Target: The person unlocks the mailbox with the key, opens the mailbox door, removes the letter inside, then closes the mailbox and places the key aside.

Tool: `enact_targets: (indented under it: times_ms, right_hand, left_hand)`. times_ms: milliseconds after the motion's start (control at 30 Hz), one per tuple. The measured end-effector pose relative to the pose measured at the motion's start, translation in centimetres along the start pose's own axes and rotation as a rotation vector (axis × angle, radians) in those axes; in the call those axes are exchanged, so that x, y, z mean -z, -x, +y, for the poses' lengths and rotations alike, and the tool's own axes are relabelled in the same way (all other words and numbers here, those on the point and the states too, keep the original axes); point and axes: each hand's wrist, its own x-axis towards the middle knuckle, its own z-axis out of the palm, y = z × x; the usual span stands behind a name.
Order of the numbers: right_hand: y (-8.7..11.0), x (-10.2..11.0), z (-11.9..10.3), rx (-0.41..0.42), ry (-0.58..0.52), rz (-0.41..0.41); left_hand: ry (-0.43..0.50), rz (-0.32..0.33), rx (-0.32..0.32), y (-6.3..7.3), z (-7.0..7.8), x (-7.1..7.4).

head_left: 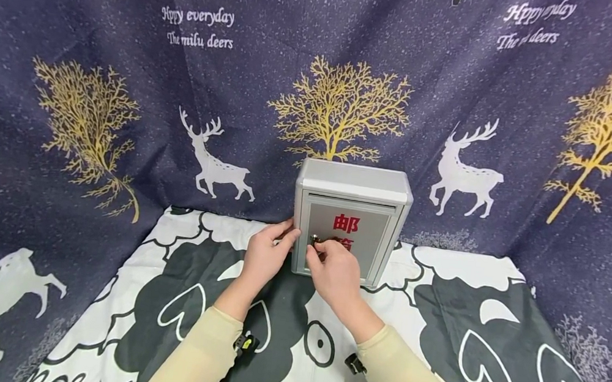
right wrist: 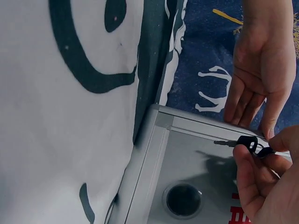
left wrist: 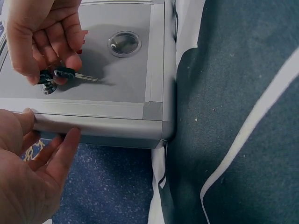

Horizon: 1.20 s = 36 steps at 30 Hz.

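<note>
A grey metal mailbox with red characters on its door stands upright. My left hand touches its left side near the front edge, fingers fairly straight. At the door's left, my right hand pinches a key at the lock between thumb and fingers. A second black-headed key hangs beside it, its blade pointing toward the box's bottom. Fingers partly cover the key at the lock, so how deep it sits cannot be told.
A round clear window is set low in the door, and a slot runs along its top. The box stands on a patterned black-and-white cloth. Behind hangs a dark blue curtain with deer and trees.
</note>
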Motion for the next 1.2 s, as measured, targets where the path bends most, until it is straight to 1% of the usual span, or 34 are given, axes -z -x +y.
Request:
enact_targets:
  times_ms: [200,433,500,767,967,1100,1200]
  right_hand:
    - [0.08,0.03,-0.29,-0.074,-0.038,-0.032]
    - [-0.05,0.32,-0.65,-0.203,-0.136,-0.081]
    - [-0.08,0.41,-0.71,-0.226,-0.155,-0.09]
    - [-0.11,0.61,-0.79,-0.234,-0.171,-0.101]
    - [-0.07,0.75,-0.77,-0.241,-0.166,-0.12]
    - [0.01,0.86,-0.89,-0.24,-0.166,-0.121]
    - [0.08,0.93,-0.87,-0.231,-0.164,-0.116]
  left_hand:
    - [-0.012,0.008,-0.009,-0.07,-0.04,-0.1]
    - [-0.035,0.008,-0.013,-0.07,-0.04,-0.05]
    - [-0.042,0.009,-0.018,-0.08,-0.04,-0.05]
    - [-0.032,0.0,0.009,-0.12,-0.05,0.0]
    - [-0.02,0.0,0.011,-0.19,-0.16,-0.07]
    - [0.006,-0.009,0.02,-0.15,-0.27,-0.05]
    - [0.014,-0.007,0.014,-0.19,-0.23,-0.07]
